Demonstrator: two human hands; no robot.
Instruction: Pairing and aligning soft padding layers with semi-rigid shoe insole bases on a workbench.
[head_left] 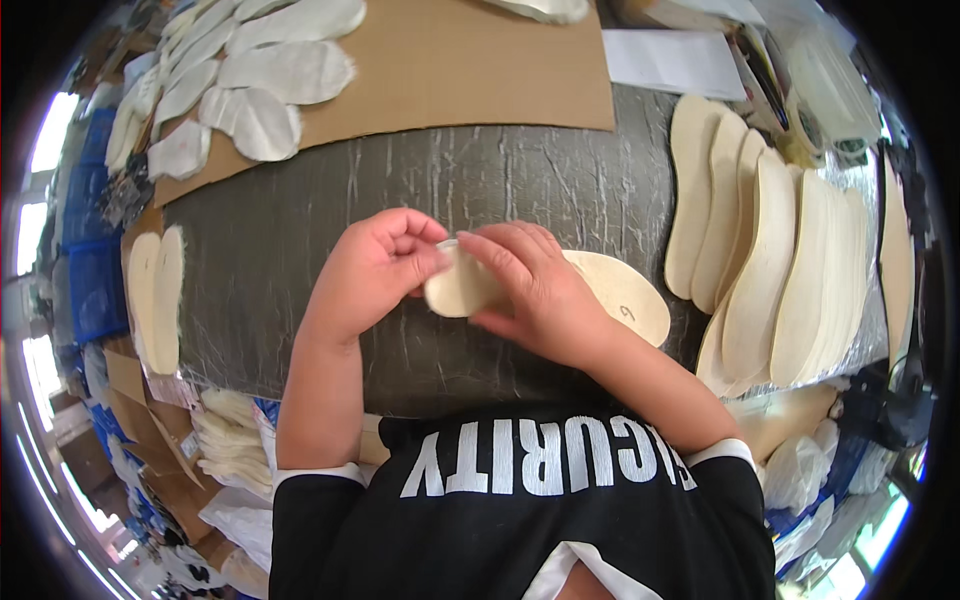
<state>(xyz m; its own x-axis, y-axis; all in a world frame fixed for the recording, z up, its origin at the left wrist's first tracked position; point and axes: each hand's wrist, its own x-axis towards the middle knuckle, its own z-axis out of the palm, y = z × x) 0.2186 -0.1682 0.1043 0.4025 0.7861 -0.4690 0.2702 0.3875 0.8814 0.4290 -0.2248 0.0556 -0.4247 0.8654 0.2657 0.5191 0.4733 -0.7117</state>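
A cream shoe insole [635, 305] lies crosswise in front of me above the dark tabletop, its broad end to the right with a handwritten mark. My right hand [540, 285] is closed over its middle, thumb below and fingers on top, hiding that part. At the narrower left end, my left hand [385, 262] pinches the upper corner between thumb and curled fingers. The fingertips of both hands almost meet there. Whether a second layer lies with the insole, I cannot tell.
Several cream insoles [760, 270] stand in overlapping rows at the right. Another pair [157, 300] lies at the left edge. White fluffy insoles [285, 72] are piled on a cardboard sheet [470, 80] at the back, beside white paper [672, 62]. Bags and boxes surround the table.
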